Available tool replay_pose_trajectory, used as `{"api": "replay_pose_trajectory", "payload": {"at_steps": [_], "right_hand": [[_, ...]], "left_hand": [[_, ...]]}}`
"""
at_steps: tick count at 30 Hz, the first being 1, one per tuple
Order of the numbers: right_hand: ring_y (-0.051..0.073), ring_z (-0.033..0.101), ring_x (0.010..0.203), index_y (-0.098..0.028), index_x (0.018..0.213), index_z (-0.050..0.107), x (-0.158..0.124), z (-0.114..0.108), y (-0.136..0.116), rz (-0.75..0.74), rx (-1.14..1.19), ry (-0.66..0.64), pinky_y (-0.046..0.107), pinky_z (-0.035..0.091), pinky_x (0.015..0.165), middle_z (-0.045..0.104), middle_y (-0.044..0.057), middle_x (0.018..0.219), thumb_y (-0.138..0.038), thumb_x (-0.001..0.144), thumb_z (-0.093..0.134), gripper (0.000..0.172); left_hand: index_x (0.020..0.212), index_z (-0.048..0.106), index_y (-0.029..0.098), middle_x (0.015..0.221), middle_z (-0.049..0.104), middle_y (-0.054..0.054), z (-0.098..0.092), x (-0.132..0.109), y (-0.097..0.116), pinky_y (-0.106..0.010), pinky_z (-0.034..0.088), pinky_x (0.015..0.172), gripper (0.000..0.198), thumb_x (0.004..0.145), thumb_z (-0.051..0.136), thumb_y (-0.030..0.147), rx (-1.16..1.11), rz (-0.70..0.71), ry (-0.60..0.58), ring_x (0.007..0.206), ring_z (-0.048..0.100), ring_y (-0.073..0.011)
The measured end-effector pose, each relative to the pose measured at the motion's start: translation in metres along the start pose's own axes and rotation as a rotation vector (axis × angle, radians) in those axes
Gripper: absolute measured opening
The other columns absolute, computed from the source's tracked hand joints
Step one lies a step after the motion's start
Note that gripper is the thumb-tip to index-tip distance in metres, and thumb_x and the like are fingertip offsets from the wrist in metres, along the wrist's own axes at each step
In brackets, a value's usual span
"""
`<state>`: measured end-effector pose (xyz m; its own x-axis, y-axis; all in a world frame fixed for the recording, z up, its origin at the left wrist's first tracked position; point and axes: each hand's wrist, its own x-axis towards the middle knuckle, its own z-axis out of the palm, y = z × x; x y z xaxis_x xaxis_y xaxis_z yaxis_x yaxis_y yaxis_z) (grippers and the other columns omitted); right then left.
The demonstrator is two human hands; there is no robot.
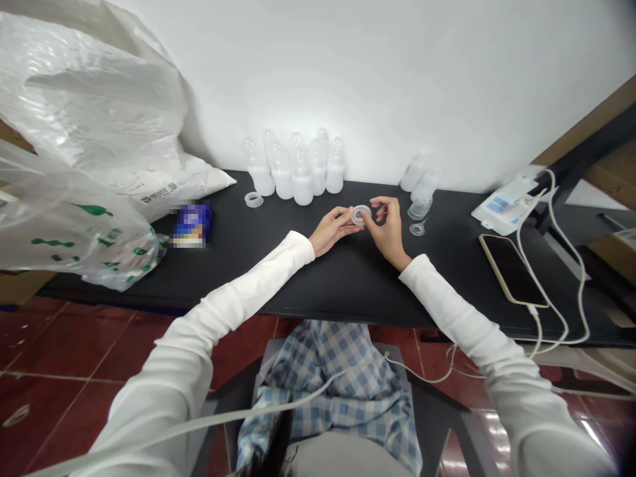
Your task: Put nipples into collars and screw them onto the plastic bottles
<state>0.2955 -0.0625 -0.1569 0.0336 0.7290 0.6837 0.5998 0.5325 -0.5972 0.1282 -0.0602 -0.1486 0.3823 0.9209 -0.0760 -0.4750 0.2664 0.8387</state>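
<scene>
The left hand (328,232) grasps a translucent, round plastic ring (358,217) above the flat black tabletop (358,285); the right hand (389,232), loosely spread, lays its thumb against it.

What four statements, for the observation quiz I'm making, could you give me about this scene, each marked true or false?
1. The left hand and right hand both touch one collar ring. True.
2. A white cable is plugged into the smartphone. True.
3. The smartphone lies left of the left hand. False: it lies right of the right hand.
4. The clustered baby bottles lie on their sides. False: the clustered baby bottles stand upright.
</scene>
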Motion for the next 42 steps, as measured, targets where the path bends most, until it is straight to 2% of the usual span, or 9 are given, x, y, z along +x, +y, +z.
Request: {"api": "replay_pose_trajectory", "payload": {"at_steps": [5,13,16,20,23,31,42], "right_hand": [[0.013,0.053,0.072,-0.022,0.102,0.061,0.000,0.000,-0.005,-0.014,0.063,-0.053,0.031,0.049,0.068,0.060,0.001,0.093,-0.035,0.094,0.064,0.015],[0.012,0.056,0.072,-0.023,0.101,0.058,-0.001,0.003,-0.001,0.007,0.119,-0.073,0.030,0.050,0.067,0.059,0.002,0.094,-0.037,0.097,0.057,0.015],[0.014,0.060,0.075,-0.023,0.101,0.057,-0.001,0.004,-0.001,0.016,0.139,-0.102,0.030,0.052,0.069,0.062,0.003,0.096,-0.041,0.097,0.056,0.018],[0.015,0.064,0.076,-0.024,0.103,0.056,-0.002,0.004,-0.004,0.056,0.177,-0.157,0.031,0.055,0.071,0.068,0.002,0.089,-0.045,0.098,0.056,0.021],[0.015,0.065,0.072,-0.025,0.103,0.056,-0.002,0.003,-0.005,0.079,0.187,-0.192,0.031,0.055,0.071,0.069,0.000,0.080,-0.045,0.097,0.057,0.021],[0.014,0.064,0.069,-0.025,0.097,0.057,-0.003,0.004,-0.005,0.098,0.176,-0.202,0.029,0.054,0.070,0.066,-0.003,0.074,-0.037,0.091,0.062,0.015],[0.013,0.060,0.065,-0.025,0.092,0.056,-0.004,0.006,-0.009,0.170,0.259,-0.187,0.029,0.051,0.065,0.060,-0.005,0.069,-0.039,0.088,0.066,0.018]], "left_hand": [[0.085,0.061,0.016,0.090,0.076,-0.006,-0.002,0.001,0.001,-0.041,0.053,0.107,0.023,0.089,0.074,0.034,-0.003,0.003,-0.015,0.090,0.075,-0.0173],[0.087,0.054,0.016,0.081,0.073,0.000,-0.001,0.000,-0.002,-0.038,0.057,0.096,0.022,0.088,0.074,0.025,0.117,0.070,0.012,0.080,0.075,-0.0148],[0.088,0.052,0.017,0.076,0.072,0.001,-0.001,0.001,-0.003,-0.035,0.059,0.088,0.021,0.089,0.072,0.022,0.148,0.091,0.032,0.076,0.075,-0.0139],[0.091,0.051,0.017,0.077,0.074,0.001,-0.003,0.003,-0.006,-0.035,0.060,0.088,0.024,0.086,0.074,0.022,0.165,0.108,0.049,0.075,0.075,-0.0141],[0.091,0.050,0.018,0.074,0.073,0.002,-0.006,0.006,-0.008,-0.035,0.060,0.086,0.029,0.085,0.077,0.024,0.182,0.115,0.058,0.074,0.075,-0.0143],[0.092,0.047,0.019,0.066,0.072,0.002,-0.013,0.010,-0.016,-0.027,0.059,0.070,0.047,0.078,0.084,0.044,0.256,0.170,0.009,0.065,0.074,-0.0142],[0.094,0.048,0.019,0.070,0.074,0.002,-0.012,0.007,-0.014,-0.027,0.061,0.072,0.047,0.078,0.084,0.044,0.283,0.183,-0.004,0.068,0.075,-0.0144]]}}
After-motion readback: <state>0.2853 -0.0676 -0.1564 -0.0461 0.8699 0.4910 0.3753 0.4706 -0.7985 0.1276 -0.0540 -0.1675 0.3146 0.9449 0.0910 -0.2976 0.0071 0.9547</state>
